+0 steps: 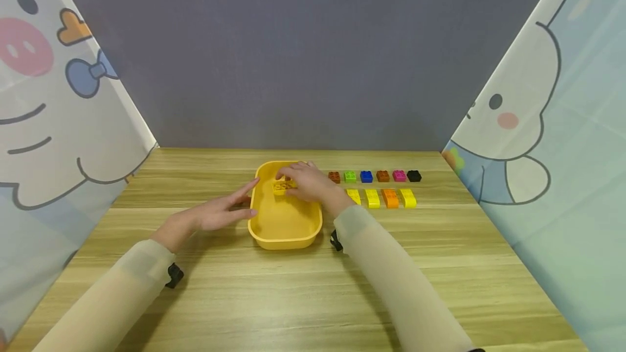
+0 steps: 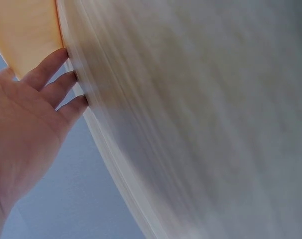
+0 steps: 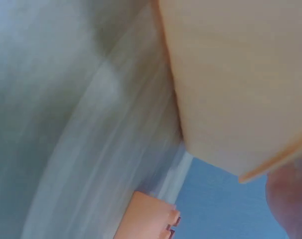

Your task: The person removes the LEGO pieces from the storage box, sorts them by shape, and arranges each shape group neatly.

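The left hand (image 1: 215, 213) is lying on the wooden counter (image 1: 303, 287) just left of the yellow tub (image 1: 266, 227), its fingers (image 1: 244, 188) straight and slightly spread, their tips touching the tub's left wall; the left wrist view is showing the same flat hand against that wall, holding nothing. Moving right, the right hand (image 1: 308, 182) is reaching over the tub's far end, its fingers curled down onto a yellow brick (image 1: 282, 185), which is sitting just inside the far rim, studs up, its long axis running left to right. The brick is lying directly under and just left of those fingertips, so the right hand is plainly the nearer one. The right wrist view is too blurred to confirm the grip, showing only the tub's edge. Further right, 2 rows of bricks are lying on the counter: a far row of 6 small bricks (image 1: 374, 176) and a near row of 4 longer bricks (image 1: 383, 198), well apart from both hands.
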Demonstrator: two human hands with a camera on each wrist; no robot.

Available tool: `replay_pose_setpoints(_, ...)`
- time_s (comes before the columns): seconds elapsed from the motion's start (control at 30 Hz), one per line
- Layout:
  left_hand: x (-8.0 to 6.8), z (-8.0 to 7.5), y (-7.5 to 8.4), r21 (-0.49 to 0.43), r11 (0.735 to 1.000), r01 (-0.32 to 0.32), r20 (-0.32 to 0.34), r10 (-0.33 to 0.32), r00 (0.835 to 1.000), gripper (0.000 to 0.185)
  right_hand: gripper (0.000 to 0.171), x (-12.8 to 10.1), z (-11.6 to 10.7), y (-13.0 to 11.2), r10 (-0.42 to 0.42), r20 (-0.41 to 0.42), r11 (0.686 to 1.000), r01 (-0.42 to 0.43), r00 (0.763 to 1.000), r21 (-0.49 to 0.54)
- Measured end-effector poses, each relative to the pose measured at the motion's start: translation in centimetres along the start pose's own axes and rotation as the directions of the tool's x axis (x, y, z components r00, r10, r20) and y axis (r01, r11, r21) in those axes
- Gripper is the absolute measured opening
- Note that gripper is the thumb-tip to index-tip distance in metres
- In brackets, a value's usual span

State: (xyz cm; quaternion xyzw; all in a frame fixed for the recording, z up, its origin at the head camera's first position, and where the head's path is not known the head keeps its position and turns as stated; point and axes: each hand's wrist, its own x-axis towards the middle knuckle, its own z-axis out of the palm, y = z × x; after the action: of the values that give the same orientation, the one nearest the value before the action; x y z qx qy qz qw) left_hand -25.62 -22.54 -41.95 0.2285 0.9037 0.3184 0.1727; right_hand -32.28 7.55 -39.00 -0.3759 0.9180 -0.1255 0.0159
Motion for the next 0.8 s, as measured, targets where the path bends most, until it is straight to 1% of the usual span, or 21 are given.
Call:
replay_pose_setpoints(0.07,0.0,0.0,0.0,-0.006,1.000,0.001,0.002,-0.001,1.000,0.088,0.046,-0.5,-0.4,0.0,-0.015,-0.007,0.996,0.015,1.000,0.082)
replay_pose_setpoints(0.13,0.0,-0.1,0.1,-0.008,1.000,0.004,0.002,-0.004,1.000,0.088,0.052,-1.2,-0.9,0.1,-0.026,-0.016,0.982,0.028,1.000,0.186)
replay_pose_setpoints(0.27,-0.1,-0.2,0.2,-0.001,1.000,0.014,0.002,-0.014,1.000,0.088,0.059,-2.7,-1.7,0.6,-0.059,-0.051,0.928,0.073,0.997,0.366)
replay_pose_setpoints(0.33,-0.1,-0.2,0.3,0.003,1.000,0.020,0.001,-0.020,1.000,0.088,0.059,-3.6,-2.1,0.9,-0.074,-0.074,0.900,0.099,0.995,0.425)
replay_pose_setpoints(0.4,-0.2,-0.2,0.3,0.003,1.000,0.023,0.001,-0.023,1.000,0.088,0.057,-4.6,-2.3,1.2,-0.088,-0.091,0.875,0.121,0.992,0.470)
replay_pose_setpoints(0.53,-0.1,-0.2,0.3,-0.003,1.000,0.015,-0.002,-0.015,1.000,0.088,0.053,-6.4,-2.5,2.2,-0.098,-0.111,0.839,0.142,0.989,0.525)
replay_pose_setpoints(0.63,-0.1,-0.1,0.3,-0.010,1.000,0.004,-0.001,-0.004,1.000,0.088,0.051,-7.8,-2.6,3.0,-0.078,-0.116,0.830,0.129,0.990,0.543)
replay_pose_setpoints(0.77,-0.1,-0.1,0.2,-0.021,1.000,0.000,0.002,0.000,1.000,0.089,0.051,-9.5,-3.0,3.8,-0.022,-0.093,0.823,0.071,0.995,0.564)
replay_pose_setpoints(0.8,0.0,-0.1,0.2,-0.017,1.000,-0.001,0.002,0.001,1.000,0.089,0.051,-9.9,-3.0,4.0,-0.013,-0.086,0.816,0.060,0.996,0.575)
